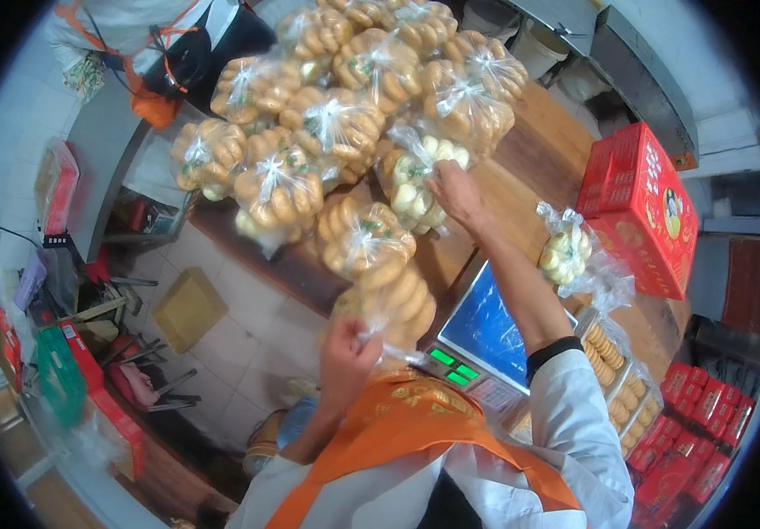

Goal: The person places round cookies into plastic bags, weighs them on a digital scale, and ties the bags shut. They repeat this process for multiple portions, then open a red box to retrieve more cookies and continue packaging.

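Note:
Close to my orange apron, my left hand [351, 360] grips the gathered neck of a clear plastic bag of brown round pastries [406, 301]. My right hand [456, 188] reaches over the wooden table [538, 139] and has its fingers closed at the top of a bag of pale round pastries [413, 198]. Between the two stands another bag of brown pastries [370, 238]. Beneath my right forearm lies the blue plate of a digital scale [485, 321], its green displays lit.
Many more bags of pastries [333, 122] are heaped at the table's far end. To the right are a small bag of pale pastries [564, 256], a red printed box [644, 205] and trays of biscuits [621, 383]. A cardboard piece [189, 311] lies on the floor. Another person [135, 33] stands at upper left.

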`<control>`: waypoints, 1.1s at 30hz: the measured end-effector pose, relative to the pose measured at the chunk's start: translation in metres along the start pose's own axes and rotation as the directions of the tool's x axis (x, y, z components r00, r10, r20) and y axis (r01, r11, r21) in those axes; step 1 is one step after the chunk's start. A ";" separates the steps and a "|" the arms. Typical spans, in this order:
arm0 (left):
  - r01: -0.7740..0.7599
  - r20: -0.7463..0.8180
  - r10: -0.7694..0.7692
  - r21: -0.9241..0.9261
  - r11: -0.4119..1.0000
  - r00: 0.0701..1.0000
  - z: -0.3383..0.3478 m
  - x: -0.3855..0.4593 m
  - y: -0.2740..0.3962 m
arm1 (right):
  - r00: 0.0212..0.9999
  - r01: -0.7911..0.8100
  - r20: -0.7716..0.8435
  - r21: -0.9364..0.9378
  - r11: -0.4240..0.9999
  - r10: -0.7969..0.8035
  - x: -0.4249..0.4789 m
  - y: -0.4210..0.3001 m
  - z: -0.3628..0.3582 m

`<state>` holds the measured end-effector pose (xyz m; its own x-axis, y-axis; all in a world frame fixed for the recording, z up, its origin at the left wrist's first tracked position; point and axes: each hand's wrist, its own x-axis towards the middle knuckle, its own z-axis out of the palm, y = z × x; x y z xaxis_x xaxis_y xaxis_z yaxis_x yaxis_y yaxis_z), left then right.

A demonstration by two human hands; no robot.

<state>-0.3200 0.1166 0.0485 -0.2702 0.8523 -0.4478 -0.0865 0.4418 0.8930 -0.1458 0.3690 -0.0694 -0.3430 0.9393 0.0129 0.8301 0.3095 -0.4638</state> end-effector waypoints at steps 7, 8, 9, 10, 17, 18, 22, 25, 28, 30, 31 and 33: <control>-0.374 0.281 0.308 0.220 0.901 0.909 0.037 0.092 0.057 | 0.977 -0.160 -0.048 0.476 0.865 0.207 -0.066 0.031 -0.015; -0.516 0.308 0.432 0.288 0.807 0.848 0.047 0.107 0.067 | 0.969 -0.200 -0.018 0.519 0.831 0.245 -0.082 0.037 -0.015; -0.643 0.347 0.543 0.341 0.686 0.764 0.058 0.124 0.078 | 0.948 -0.263 -0.009 0.536 0.802 0.317 -0.101 0.044 -0.015; -0.671 0.404 0.541 0.353 0.652 0.738 0.068 0.141 0.085 | 0.922 -0.324 0.004 0.555 0.766 0.387 -0.121 0.050 -0.014; -0.783 0.641 0.451 0.533 0.321 0.621 0.114 0.245 0.078 | 0.809 -0.468 -0.001 0.603 0.646 0.587 -0.229 0.081 -0.020; -0.775 0.643 0.447 0.586 0.235 0.622 0.116 0.256 0.072 | 0.791 -0.489 -0.005 0.597 0.636 0.612 -0.240 0.085 -0.021; -0.789 0.620 0.653 0.612 -0.054 0.436 0.139 0.257 0.058 | 0.719 -0.540 -0.013 0.618 0.571 0.695 -0.287 0.097 -0.024; -0.688 0.599 0.617 0.715 -0.125 0.511 0.152 0.245 0.026 | 0.697 -0.571 0.015 0.615 0.544 0.717 -0.288 0.099 -0.036; -0.631 0.605 0.547 0.757 -0.169 0.579 0.157 0.246 0.010 | 0.687 -0.551 -0.059 0.607 0.572 0.724 -0.277 0.114 -0.049; -0.613 0.600 0.540 0.768 -0.184 0.590 0.160 0.246 0.011 | 0.677 -0.543 -0.128 0.577 0.609 0.725 -0.265 0.134 -0.060; -0.625 0.605 0.537 0.761 -0.174 0.588 0.161 0.248 0.010 | 0.657 -0.528 -0.196 0.568 0.631 0.727 -0.262 0.156 -0.057; -0.640 0.613 0.531 0.751 -0.162 0.585 0.160 0.255 0.009 | 0.607 -0.556 -0.281 0.517 0.650 0.743 -0.250 0.202 -0.053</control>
<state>-0.2359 0.3829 -0.0648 0.3838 0.9049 0.1842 0.9073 -0.4066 0.1071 0.1309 0.2046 -0.1188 0.5322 0.8420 -0.0876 0.5032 -0.3978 -0.7672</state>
